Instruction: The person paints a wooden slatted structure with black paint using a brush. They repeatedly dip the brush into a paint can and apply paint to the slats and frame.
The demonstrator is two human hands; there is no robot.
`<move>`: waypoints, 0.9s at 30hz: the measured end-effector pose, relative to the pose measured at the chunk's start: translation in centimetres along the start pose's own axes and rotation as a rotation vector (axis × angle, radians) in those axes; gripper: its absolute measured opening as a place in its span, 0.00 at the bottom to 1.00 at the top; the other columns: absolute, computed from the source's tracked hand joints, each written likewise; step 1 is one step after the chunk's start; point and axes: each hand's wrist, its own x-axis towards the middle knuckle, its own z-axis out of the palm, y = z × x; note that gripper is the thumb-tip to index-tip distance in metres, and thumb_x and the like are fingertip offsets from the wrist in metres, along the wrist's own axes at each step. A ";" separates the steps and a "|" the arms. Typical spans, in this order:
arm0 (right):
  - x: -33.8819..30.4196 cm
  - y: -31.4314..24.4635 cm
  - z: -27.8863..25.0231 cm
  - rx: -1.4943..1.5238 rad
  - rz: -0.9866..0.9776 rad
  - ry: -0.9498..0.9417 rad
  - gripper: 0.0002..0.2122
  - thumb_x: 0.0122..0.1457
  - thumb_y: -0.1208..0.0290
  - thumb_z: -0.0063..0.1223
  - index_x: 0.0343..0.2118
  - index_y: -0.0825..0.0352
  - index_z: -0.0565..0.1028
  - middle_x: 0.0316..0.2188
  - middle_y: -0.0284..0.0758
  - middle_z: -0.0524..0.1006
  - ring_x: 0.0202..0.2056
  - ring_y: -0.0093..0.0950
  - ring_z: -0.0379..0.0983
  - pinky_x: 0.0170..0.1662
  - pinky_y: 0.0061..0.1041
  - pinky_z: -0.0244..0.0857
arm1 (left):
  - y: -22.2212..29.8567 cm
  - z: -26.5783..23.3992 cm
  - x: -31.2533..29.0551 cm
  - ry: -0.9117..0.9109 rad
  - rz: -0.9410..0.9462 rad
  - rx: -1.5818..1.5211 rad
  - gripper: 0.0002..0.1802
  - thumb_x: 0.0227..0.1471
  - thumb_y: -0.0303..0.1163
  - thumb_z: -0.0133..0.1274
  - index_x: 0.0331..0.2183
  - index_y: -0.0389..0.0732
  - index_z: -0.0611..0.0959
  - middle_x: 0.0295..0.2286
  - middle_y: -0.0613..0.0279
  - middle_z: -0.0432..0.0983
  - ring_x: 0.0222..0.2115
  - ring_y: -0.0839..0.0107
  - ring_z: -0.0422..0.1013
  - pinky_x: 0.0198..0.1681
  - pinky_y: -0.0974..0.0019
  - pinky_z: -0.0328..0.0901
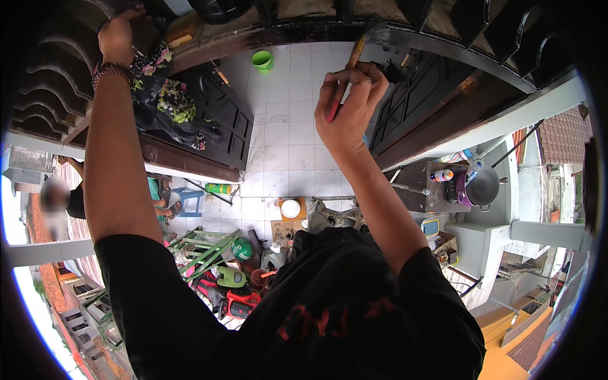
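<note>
My right hand (352,104) is raised in front of the dark louvred frame (304,28) above the doorway. Its fingers are closed round a paintbrush (356,54) with a yellow and red handle. The dark bristles point up, at or close to the frame's beam; contact is hard to make out. My left hand (118,39) reaches up at the far left, fingers curled by the dark slats (57,76). What it grips is hidden in shadow. Just below it hangs a dark floral cloth (174,104) over the open door's top.
Two dark door leaves (237,120) stand either side of the white tiled floor (294,120). A green bucket (262,61) is inside. Below lie a white tub (290,208), a green folded ladder (209,250) and a blue stool (184,202). Another person (73,190) is at left; a large pot (479,187) stands at right.
</note>
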 end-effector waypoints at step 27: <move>-0.9 7.5 -8.1 0.291 0.152 0.073 0.09 0.52 0.86 0.55 0.33 0.66 0.71 0.43 0.41 0.73 0.39 0.35 0.75 0.39 0.31 0.71 | 0.9 0.3 -1.2 0.001 0.046 -0.053 0.13 0.49 0.20 0.55 0.37 0.21 0.78 0.34 0.46 0.81 0.32 0.55 0.80 0.37 0.60 0.75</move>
